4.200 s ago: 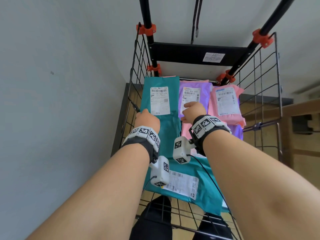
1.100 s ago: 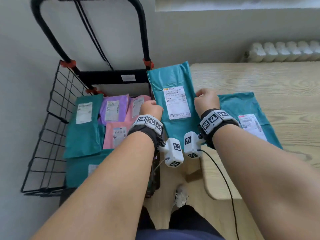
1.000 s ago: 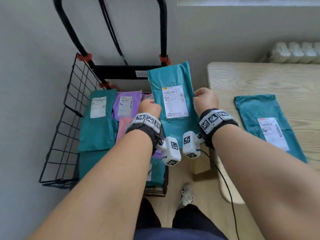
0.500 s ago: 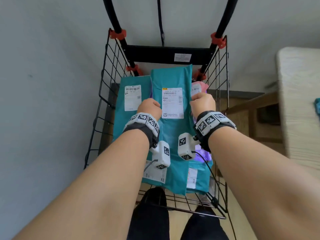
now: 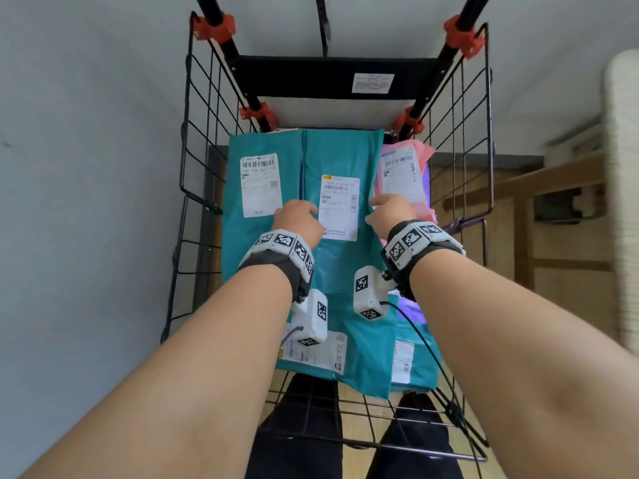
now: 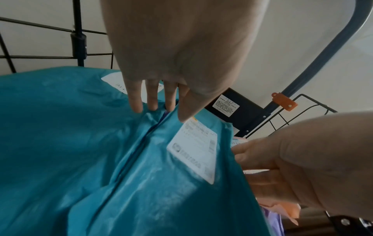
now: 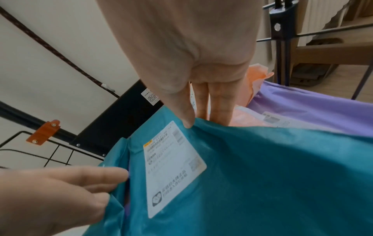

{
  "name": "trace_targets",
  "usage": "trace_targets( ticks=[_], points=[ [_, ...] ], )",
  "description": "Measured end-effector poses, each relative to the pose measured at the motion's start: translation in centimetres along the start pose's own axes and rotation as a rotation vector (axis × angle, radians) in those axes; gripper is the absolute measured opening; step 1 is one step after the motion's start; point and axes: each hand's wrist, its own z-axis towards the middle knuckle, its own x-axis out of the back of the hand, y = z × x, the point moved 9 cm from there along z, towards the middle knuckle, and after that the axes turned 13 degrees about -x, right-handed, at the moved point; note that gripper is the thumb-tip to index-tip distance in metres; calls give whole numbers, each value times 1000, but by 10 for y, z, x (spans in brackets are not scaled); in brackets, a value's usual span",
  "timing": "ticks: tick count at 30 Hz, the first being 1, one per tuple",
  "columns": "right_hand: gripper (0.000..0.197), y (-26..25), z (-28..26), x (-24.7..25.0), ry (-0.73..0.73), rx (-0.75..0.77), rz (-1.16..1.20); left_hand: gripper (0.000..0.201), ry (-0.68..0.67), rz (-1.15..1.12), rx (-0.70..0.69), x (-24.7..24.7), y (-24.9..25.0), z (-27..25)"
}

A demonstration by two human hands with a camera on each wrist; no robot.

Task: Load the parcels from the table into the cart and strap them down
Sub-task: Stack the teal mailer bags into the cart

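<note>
A teal parcel with a white label lies lengthwise in the middle of the black wire cart, on top of the other parcels. My left hand pinches its left edge, thumb on top and fingers under the edge. At the right edge, my right hand pinches it the same way. Beside it are another teal parcel on the left and a pink one on the right. A purple parcel shows underneath.
A dark strap cord hangs from the cart handle down the wall. The wooden table's edge is at the far right. One more teal parcel lies at the cart's near end, above my legs.
Both hands carried the teal parcel from the table leftward over the cart and lowered it onto the parcels inside. The view swung from the table to the cart.
</note>
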Motion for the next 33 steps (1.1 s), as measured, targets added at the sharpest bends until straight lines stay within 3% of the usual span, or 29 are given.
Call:
trace_targets(
  ticks=[7, 18, 25, 30, 33],
  points=[
    [46, 10, -7, 27, 45, 7, -77, 45, 124, -91, 35, 19, 15, -15],
    [32, 7, -70, 125, 113, 343, 144, 43, 315, -120, -22, 36, 116, -76],
    [35, 71, -87, 232, 272, 391, 202, 44, 359, -96, -133, 5, 227, -105],
    [34, 136, -68, 296, 317, 329, 221, 45, 338, -127, -206, -41, 307, -112],
    [36, 180, -57, 330, 353, 272, 210, 45, 260, -112, -257, -77, 352, -114]
  ],
)
